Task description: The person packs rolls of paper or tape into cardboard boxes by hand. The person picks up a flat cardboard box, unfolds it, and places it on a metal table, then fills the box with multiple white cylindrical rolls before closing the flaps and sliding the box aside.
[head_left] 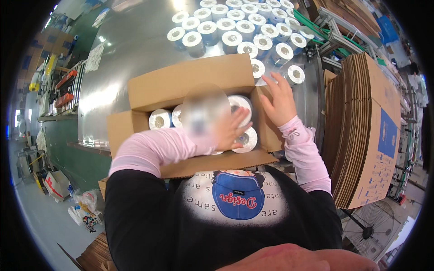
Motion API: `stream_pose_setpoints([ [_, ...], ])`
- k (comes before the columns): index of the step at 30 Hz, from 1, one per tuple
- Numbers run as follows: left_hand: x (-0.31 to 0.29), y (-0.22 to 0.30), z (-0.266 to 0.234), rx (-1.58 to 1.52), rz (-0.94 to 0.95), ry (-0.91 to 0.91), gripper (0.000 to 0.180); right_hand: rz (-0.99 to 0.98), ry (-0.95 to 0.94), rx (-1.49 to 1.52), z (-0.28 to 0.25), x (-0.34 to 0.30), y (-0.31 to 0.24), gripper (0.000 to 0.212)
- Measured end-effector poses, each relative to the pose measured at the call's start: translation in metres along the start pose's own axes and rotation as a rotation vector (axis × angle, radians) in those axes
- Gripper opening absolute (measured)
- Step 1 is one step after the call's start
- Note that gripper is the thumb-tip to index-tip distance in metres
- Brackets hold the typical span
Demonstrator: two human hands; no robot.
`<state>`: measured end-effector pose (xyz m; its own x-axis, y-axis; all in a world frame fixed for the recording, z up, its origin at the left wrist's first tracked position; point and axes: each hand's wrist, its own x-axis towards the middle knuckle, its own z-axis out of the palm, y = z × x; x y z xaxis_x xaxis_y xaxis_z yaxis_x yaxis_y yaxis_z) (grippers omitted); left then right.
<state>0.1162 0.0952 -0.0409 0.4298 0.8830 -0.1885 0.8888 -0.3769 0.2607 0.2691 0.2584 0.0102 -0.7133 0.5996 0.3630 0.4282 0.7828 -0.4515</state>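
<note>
An open cardboard box (pixel 190 77) stands in front of me, flaps spread outward. White-ended rolls, several of them, stand inside it; one roll (pixel 160 119) is at the left end and another roll (pixel 248 139) at the near right. My left hand (pixel 228 129) reaches across the box and lies over the rolls at its right end, fingers stretched out. Beside the right flap is my right hand (pixel 281 100), fingers apart and holding nothing; whether it touches the flap I cannot tell. A blurred patch hides the middle of the box.
Many wrapped rolls (pixel 231 39) stand on the shiny metal table (pixel 113 72) beyond the box. Flattened cartons (pixel 361 135) are stacked upright at my right. A floor fan (pixel 367 231) is at the lower right, and a plastic bag (pixel 86 207) lies on the floor at the left.
</note>
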Motion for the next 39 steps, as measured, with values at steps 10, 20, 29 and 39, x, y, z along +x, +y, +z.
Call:
stream_pose_setpoints([
  [10,0.032,-0.022,0.016,-0.019,0.093,-0.055,0.075,0.320,-0.175,0.471,0.058,-0.024,0.031,0.059],
  [20,0.100,-0.038,-0.075,-0.729,0.106,-0.650,0.050,0.171,-0.126,0.454,0.060,-0.038,0.076,0.052],
  [29,0.237,-0.232,0.009,-0.231,-0.407,0.198,0.056,0.772,-0.119,-0.230,0.094,0.027,0.326,0.057],
  [39,0.265,-0.191,0.039,0.121,-0.417,-0.104,0.058,0.520,-0.491,-0.183,0.091,0.038,0.272,0.028],
])
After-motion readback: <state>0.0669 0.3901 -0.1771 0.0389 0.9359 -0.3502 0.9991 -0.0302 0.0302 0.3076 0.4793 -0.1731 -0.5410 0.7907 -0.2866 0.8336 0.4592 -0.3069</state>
